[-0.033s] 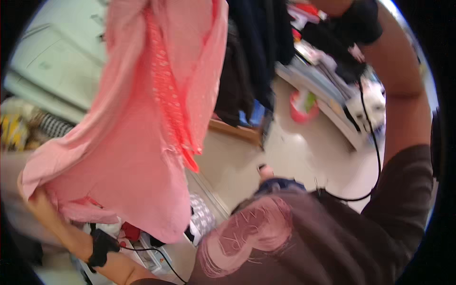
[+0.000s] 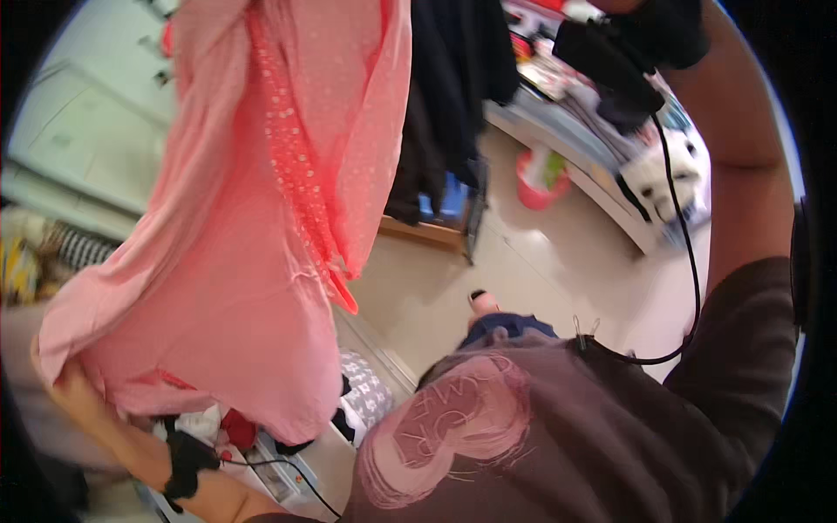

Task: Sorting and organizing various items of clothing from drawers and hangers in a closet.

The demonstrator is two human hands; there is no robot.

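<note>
A long pink garment (image 2: 209, 288) with a brighter, sequined strip (image 2: 292, 148) hangs across the left and centre, running past the top edge. At the lower left, my left hand (image 2: 71, 383) is closed on the garment's edge, pulling the cloth out sideways; folds cover most of its fingers. My right arm is raised along the right side, a black band at its wrist. Only a sliver of my right hand (image 2: 615, 4) shows at the top edge, its fingers out of view. Another black band (image 2: 187, 462) circles my left wrist.
Dark clothes (image 2: 449, 96) hang behind the garment. A pink bin (image 2: 539, 185) stands on the floor beside a low, cluttered pale unit (image 2: 575, 144). Folded textiles (image 2: 70, 248) lie at far left. A patterned grey-white item (image 2: 366, 392) and an open drawer lie low. Black cables run from both wrist bands.
The view has shifted slightly, so the bin and hanging clothes appear farther left. The pink garment's upper part also sits a little farther left. My left hand keeps its hold.
</note>
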